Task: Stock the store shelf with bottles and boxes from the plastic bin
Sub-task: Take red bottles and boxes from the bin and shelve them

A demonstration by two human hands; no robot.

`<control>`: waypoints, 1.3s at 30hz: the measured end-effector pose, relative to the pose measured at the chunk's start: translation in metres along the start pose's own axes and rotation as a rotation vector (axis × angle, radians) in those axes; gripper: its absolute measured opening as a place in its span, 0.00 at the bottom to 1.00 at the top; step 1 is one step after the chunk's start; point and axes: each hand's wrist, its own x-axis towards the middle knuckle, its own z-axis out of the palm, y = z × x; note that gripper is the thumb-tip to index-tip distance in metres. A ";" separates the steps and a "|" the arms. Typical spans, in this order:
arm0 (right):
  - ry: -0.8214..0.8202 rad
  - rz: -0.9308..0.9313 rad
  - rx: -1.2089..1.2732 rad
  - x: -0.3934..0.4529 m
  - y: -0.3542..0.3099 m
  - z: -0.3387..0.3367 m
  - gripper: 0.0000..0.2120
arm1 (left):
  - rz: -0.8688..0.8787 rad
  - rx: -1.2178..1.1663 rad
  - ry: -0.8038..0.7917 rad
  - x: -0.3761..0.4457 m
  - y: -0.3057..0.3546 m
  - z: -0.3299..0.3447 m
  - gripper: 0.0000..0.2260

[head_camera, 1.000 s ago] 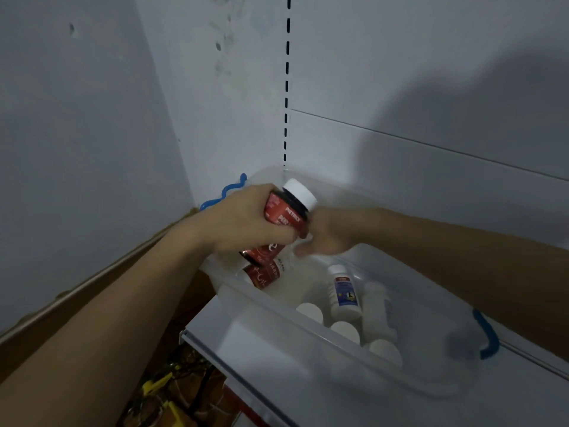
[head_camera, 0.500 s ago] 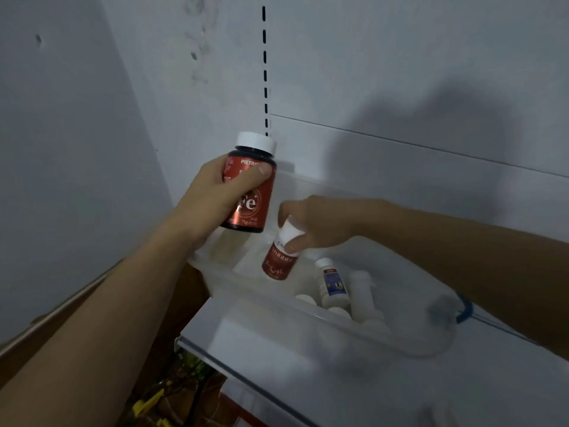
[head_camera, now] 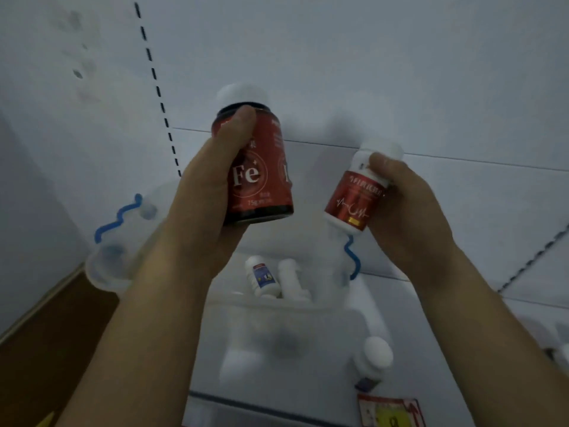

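From my feed, my left hand [head_camera: 203,192] grips the large dark bottle [head_camera: 258,167], the one with the red "Fe" label and white cap. The thumb lies along the label's front toward 12 o'clock, its tip just under the cap; the other fingers curl round the back, out of my sight. The bottle stands nearly upright, its base at the palm's upper edge and most of its body sticking out at 1 o'clock from the hand.

My right hand [head_camera: 409,217] holds the smaller white bottle [head_camera: 360,192] with a red label. The thumb presses just under its white cap and the fingers wrap behind it. This bottle is tilted, cap toward 1 o'clock, and sits at 10 o'clock from the palm. The two bottles are near each other but apart.

Both are raised above the clear plastic bin [head_camera: 277,328], which lies at 6 o'clock of them on the white shelf [head_camera: 462,349], its blue handle [head_camera: 117,220] at 9 o'clock. Inside I see a small white bottle with a blue label [head_camera: 261,277], touching a plain white bottle [head_camera: 291,278] beside it. Another white-capped bottle [head_camera: 372,359] stands on the shelf at 4 o'clock of the bin, above a blurred price tag [head_camera: 391,411].
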 end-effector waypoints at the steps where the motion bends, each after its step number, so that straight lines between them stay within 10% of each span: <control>1: 0.063 -0.009 0.071 -0.012 -0.005 -0.011 0.13 | -0.024 -0.010 -0.015 -0.001 -0.007 0.005 0.23; 8: 0.317 -0.034 0.180 -0.103 -0.034 -0.095 0.14 | -0.096 -0.016 -0.260 -0.036 -0.037 0.094 0.40; 18: 0.691 -0.230 0.009 -0.290 -0.133 -0.258 0.28 | -0.351 -0.296 -0.632 -0.178 -0.124 0.313 0.25; 26: 1.036 -0.278 0.066 -0.462 -0.203 -0.390 0.29 | -0.600 -0.496 -1.016 -0.283 -0.208 0.472 0.34; 39: 1.298 -0.348 0.114 -0.600 -0.268 -0.555 0.30 | -0.847 -0.533 -1.217 -0.370 -0.320 0.674 0.29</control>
